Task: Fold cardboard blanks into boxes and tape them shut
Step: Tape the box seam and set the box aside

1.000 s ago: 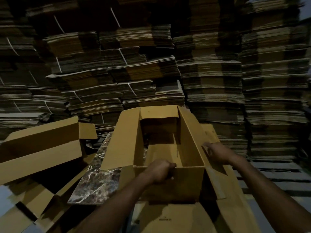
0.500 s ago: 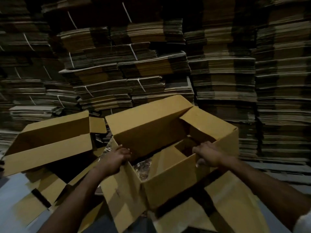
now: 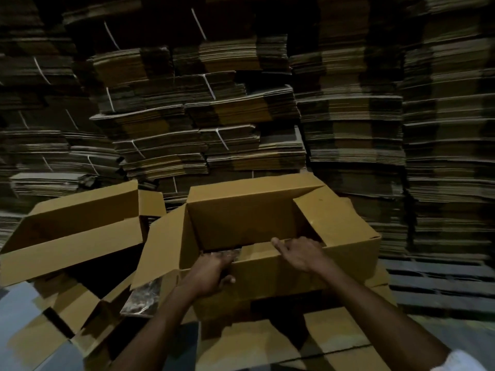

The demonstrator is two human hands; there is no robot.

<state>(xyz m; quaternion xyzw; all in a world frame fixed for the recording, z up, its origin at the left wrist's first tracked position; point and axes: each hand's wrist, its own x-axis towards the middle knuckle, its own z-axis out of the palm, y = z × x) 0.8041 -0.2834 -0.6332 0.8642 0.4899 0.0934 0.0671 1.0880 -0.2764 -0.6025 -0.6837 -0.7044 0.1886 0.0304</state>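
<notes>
- The open brown cardboard box [image 3: 241,223] stands in the middle of the floor space, on loose flat brown cardboard sheets [image 3: 267,346] that spread towards the near edge of the view.
- The left hand [image 3: 211,274] clamps the box's near wall close to its left corner. Its fingers hook over the rim and its thumb presses the outer face.
- The right hand [image 3: 300,254] lies on the same near rim, further right. Its thumb stretches along the edge and its fingers reach over into the box. Whether it actually clasps the cardboard cannot be told.
- The box's left end flap [image 3: 160,250] hangs outward, while the right end flap [image 3: 321,210] leans inward over the opening.
- A glossy marbled slab [image 3: 142,298] shows under the left flap, and a glint of it shows inside the box.
- A second open brown cardboard box [image 3: 72,231] lies on its side to the left, just beside the left flap with a narrow dark gap between them.
- Tall strapped stacks of flat cardboard blanks [image 3: 214,116] rise close behind the far wall, filling the whole back.
- A dark wooden pallet [image 3: 442,285] lies near the box's right side.
- Bare grey floor [image 3: 16,317] shows at the near left corner.
</notes>
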